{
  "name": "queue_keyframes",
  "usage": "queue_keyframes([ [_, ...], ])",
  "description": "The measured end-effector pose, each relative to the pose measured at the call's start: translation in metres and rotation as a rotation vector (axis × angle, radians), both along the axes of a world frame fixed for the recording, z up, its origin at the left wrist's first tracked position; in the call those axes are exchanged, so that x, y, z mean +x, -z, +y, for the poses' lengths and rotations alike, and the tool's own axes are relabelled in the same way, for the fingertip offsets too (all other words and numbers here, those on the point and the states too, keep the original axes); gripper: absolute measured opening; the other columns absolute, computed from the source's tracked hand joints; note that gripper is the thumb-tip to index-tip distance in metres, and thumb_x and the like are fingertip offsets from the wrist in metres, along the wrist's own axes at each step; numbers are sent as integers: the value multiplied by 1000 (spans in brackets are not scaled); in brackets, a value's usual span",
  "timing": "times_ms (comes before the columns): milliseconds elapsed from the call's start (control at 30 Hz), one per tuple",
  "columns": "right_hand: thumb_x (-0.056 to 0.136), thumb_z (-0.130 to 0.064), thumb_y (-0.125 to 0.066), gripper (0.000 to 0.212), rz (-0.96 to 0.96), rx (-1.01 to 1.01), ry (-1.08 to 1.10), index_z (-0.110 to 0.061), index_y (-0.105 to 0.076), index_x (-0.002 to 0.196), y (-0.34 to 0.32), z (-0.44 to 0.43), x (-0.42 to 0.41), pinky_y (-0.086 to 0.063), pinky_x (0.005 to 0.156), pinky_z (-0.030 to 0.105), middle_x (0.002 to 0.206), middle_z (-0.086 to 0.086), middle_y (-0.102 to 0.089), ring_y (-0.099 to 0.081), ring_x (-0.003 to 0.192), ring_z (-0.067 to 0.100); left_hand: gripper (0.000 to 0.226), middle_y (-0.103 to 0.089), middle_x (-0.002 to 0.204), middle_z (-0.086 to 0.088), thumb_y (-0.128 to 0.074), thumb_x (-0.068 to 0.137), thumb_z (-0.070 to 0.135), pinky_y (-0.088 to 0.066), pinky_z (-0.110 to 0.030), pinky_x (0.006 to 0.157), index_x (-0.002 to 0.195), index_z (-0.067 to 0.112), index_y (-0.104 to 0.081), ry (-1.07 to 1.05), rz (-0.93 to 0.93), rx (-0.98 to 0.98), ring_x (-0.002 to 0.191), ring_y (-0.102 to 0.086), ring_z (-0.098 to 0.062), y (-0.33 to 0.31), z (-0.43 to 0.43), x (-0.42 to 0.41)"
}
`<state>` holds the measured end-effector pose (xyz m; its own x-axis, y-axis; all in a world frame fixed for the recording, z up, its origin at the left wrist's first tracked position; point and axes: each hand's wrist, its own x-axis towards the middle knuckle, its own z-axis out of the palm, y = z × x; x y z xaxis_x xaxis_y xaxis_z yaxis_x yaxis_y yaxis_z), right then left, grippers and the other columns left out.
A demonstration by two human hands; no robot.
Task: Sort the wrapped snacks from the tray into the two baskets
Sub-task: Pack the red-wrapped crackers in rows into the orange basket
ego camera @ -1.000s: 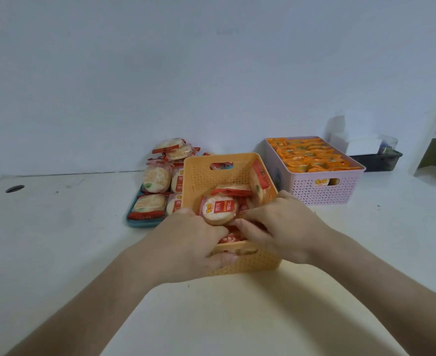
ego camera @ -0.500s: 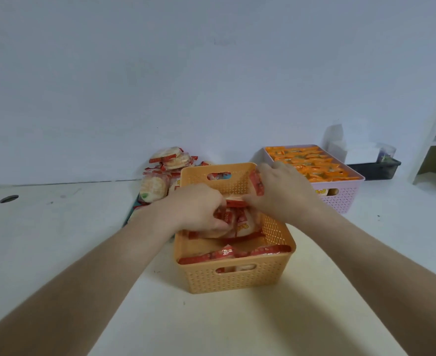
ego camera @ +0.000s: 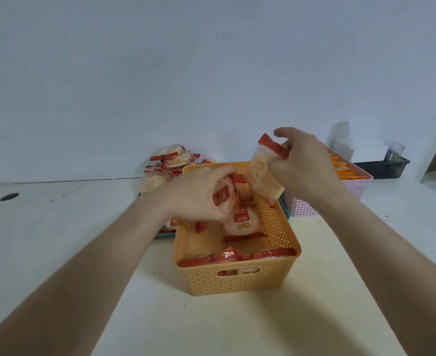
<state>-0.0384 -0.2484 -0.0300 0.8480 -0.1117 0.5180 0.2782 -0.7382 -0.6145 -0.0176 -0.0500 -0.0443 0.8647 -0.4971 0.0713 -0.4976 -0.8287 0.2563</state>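
Right hand (ego camera: 304,163): pinches a wrapped snack (ego camera: 263,176) by its crimped red end.
Left hand (ego camera: 199,199): seemingly grips a packet (ego camera: 224,199) over the orange basket (ego camera: 237,281).
Handling: light, slippery film, probably brittle inside.

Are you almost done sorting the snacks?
Not yet. The pink basket looks full of orange packets, and the orange basket holds several red packets. Over it, the left hand and right hand each grip one more. A pile is left on the tray.
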Motion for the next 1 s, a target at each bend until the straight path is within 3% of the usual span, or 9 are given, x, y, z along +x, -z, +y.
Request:
queue_keyframes([
  [100, 82, -2, -60, 52, 144, 152, -182, -16, -56, 132, -15, -7, -15, -49, 69, 19, 88, -10, -61, -60, 80, 4, 80, -48, 121, 10, -74, 74, 21, -52, -24, 71, 140, 37, -31, -74, 47, -269, 92, -57, -5, -11, 14, -11],
  [233, 82, -8, -61, 28, 336, -151, -331, -19, -73, 105, -7, 1, -28, -54, 69, 28, 89, -1, -73, -66, 81, 11, 65, -51, 124, 14, -65, 76, -4, -56, -36, 80, 126, 33, -48, -120, -1, -465, 102, -59, -11, -6, 25, -21],
  [333, 82, -19, -64, 8, 359, -371, -369, -25, -69, 80, 7, 10, -30, -48, 58, 32, 73, -2, -67, -59, 66, 12, 48, -60, 113, 17, -74, 78, 5, -53, -31, 86, 107, 40, -59, -52, 87, -455, 104, -58, -5, -2, 29, -31],
  [433, 81, -24, -67, 24, 379, -545, -390, -35, -46, 76, 11, 15, -34, -35, 55, 21, 74, -14, -49, -46, 68, 2, 30, -63, 100, 20, -71, 84, 19, -48, -22, 78, 97, 44, -60, 26, 133, -368, 92, -59, 2, -2, 30, -45],
  [533, 81, -38, -69, 33, 376, -674, -445, -33, -38, 70, 13, 20, -36, -41, 64, 25, 79, -15, -48, -48, 77, 11, 22, -61, 85, 20, -62, 89, 30, -43, -20, 66, 106, 43, -56, 46, 109, -168, 77, -57, 5, 2, 25, -53],
  [700, 89, -35, -59, 7, 635, -782, -567, -31, -54, 93, 2, 22, -37, -44, 70, 25, 89, -13, -56, -56, 90, 14, 25, -67, 97, 15, -48, 93, 54, -53, -30, 81, 105, 36, -61, 120, 247, 108, 89, -62, 0, 1, 15, -57],
  [800, 94, -48, -49, 30, 716, -710, -569, -27, -67, 107, -8, 18, -34, -49, 82, 28, 99, -12, -66, -61, 94, 11, 31, -61, 77, 13, -41, 99, 47, -47, -26, 67, 81, 28, -58, 164, 279, 158, 71, -56, -2, -3, 12, -53],
  [900, 95, -43, -52, 29, 531, -668, -447, -25, -65, 114, -12, 17, -18, -47, 83, 27, 107, -11, -64, -59, 98, 9, 21, -63, 83, 18, -44, 100, 41, -45, -24, 72, 88, 36, -60, 169, 310, 227, 78, -57, -1, -7, 7, -45],
  [1000, 86, -44, -63, 47, 441, -894, -255, -24, -52, 128, -1, 22, 5, -42, 93, 39, 126, -5, -59, -54, 116, 19, 28, -71, 92, 7, -48, 98, 40, -49, -30, 76, 94, 26, -72, 109, 218, 104, 84, -63, -11, -13, 5, -26],
])
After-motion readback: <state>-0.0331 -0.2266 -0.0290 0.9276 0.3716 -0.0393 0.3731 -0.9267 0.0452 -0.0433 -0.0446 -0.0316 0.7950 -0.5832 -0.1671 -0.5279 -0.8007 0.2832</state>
